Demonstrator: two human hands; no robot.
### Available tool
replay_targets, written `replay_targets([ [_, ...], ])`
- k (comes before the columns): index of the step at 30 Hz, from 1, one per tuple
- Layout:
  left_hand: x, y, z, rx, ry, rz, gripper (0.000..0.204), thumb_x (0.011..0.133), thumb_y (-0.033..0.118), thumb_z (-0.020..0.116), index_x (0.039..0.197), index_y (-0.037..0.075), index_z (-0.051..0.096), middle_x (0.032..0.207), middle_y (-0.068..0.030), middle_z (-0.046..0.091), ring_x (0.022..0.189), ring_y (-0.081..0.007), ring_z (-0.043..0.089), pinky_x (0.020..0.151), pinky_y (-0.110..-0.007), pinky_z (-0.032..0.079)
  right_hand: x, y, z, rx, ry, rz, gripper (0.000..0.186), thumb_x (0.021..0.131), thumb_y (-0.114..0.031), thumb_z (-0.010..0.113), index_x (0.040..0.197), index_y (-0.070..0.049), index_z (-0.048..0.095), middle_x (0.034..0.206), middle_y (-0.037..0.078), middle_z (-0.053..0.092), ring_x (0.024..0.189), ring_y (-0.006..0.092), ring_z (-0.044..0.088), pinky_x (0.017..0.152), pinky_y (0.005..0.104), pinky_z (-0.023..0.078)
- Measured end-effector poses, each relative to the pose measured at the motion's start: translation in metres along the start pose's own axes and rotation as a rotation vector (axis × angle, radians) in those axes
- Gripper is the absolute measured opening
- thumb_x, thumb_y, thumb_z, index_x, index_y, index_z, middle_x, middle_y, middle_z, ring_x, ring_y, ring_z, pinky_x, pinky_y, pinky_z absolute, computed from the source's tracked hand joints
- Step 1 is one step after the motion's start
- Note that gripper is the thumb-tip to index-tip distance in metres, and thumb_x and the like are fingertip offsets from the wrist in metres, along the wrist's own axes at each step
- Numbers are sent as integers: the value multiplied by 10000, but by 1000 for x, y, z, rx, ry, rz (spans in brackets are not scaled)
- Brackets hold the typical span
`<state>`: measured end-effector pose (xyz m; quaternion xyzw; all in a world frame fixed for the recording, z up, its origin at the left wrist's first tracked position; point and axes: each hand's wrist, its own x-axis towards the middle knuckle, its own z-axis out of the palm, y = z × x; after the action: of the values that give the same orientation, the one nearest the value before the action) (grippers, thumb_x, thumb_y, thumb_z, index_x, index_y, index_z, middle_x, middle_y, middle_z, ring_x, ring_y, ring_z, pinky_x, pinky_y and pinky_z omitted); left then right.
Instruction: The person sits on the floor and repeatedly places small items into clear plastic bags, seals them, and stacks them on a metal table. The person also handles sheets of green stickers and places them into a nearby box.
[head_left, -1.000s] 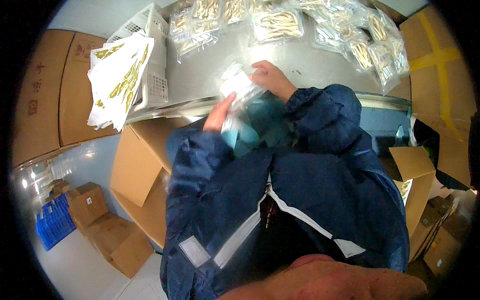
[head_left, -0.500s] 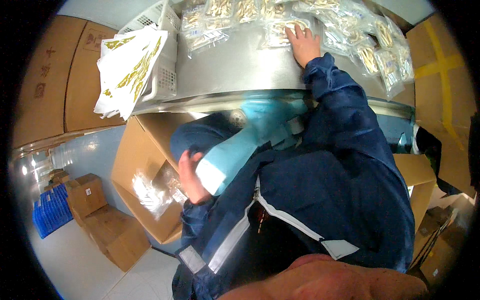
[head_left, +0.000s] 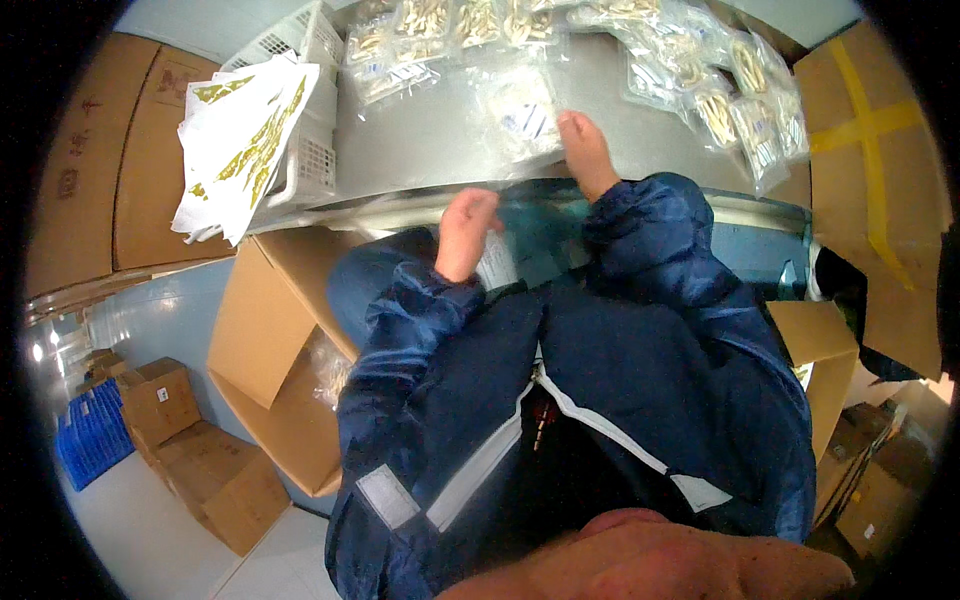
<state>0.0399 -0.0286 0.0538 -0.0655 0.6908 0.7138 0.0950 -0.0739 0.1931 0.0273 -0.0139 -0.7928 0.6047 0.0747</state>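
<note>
On the metal table, my right hand (head_left: 587,152) pinches the right edge of a clear plastic bag (head_left: 522,118). The bag lies flat near the table's front edge, with blue stripes and white contents partly visible. Lower left of it, my left hand (head_left: 464,228) hovers at the table edge above my lap, slightly blurred. Its fingers bend loosely, the thumb stands apart, and nothing shows in them. Several filled bags of pale, finger-like pieces (head_left: 478,22) lie in a row at the back. More such bags (head_left: 715,115) are heaped on the right.
White baskets (head_left: 318,160) at the left hold printed sheets (head_left: 245,140). Below the table edge, an open carton (head_left: 265,330) contains clear plastic. Tall cartons (head_left: 70,160) stand left, a taped carton (head_left: 870,150) right. Blue crates (head_left: 92,430) sit on the floor.
My right hand has drawn a bag from the back row toward the table's front edge. My left hand has risen from beside the open carton toward that edge.
</note>
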Motion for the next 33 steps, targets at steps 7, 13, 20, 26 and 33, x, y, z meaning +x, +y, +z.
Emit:
replay_targets([
  [7, -16, 14, -1, 94, -23, -37, 155, 962, 160, 591, 1033, 26, 621, 730, -14, 604, 657, -91, 569, 630, -228, 424, -31, -14, 10, -606, -41, 28, 465, 960, -350, 551, 1256, 8, 537, 1135, 153, 626, 1057, 241, 580, 933, 341, 435],
  [13, -28, 47, 13, -103, 27, 134, 168, 977, 175, 575, 1041, 27, 619, 771, -5, 593, 684, -71, 542, 606, -226, 424, -92, -86, 1, -103, -539, -54, 462, 882, -254, 683, 1260, -25, 546, 1087, 89, 620, 1013, 187, 571, 909, 336, 444],
  [20, -28, 42, 0, 81, -104, 121, 125, 954, 130, 596, 996, 19, 636, 885, 2, 626, 810, -64, 542, 740, -214, 427, -71, -109, -30, 446, -676, 255, 380, 858, -106, 698, 1209, -42, 569, 944, 21, 634, 917, 108, 585, 843, 258, 455],
  [26, -38, 53, 3, -116, -124, 13, 111, 942, 115, 623, 973, 18, 667, 867, 24, 657, 806, -49, 547, 734, -221, 439, -68, -102, -28, -126, -375, -247, 421, 832, -223, 736, 1167, -27, 574, 1070, 80, 622, 985, 172, 580, 845, 290, 456],
  [33, -25, 44, 19, -179, -69, 58, 125, 948, 112, 612, 1002, 12, 665, 919, 20, 648, 852, -60, 552, 779, -210, 437, -96, -125, -27, 42, -466, 19, 298, 833, -295, 731, 940, -21, 680, 830, 74, 683, 761, 149, 624, 710, 296, 500],
])
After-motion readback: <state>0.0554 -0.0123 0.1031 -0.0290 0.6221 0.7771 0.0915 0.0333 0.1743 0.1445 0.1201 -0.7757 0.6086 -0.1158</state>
